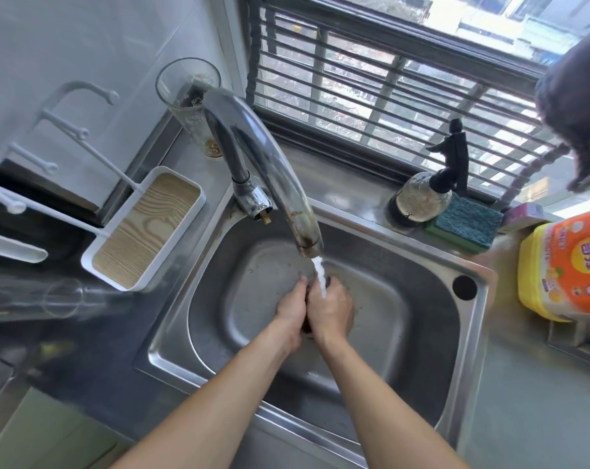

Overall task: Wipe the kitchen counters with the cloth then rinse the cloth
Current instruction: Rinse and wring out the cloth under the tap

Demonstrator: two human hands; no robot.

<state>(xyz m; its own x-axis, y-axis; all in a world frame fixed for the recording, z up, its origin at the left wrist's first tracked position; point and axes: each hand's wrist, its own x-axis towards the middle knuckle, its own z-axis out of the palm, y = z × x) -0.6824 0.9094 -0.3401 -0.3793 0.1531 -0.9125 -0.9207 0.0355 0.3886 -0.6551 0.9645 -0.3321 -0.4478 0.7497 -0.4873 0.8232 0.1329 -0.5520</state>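
Both hands are down in the steel sink, pressed together under the running tap. My left hand and my right hand squeeze a small dark cloth between them; only dark slivers of it show between the palms and above the fingers. A white stream of water falls from the curved chrome faucet onto my right hand and the cloth.
Behind the sink stand a spray bottle, a green-blue sponge and a yellow-orange detergent bottle. At the left are a white wood-grain tray, a tall glass and a white rack. A barred window is behind.
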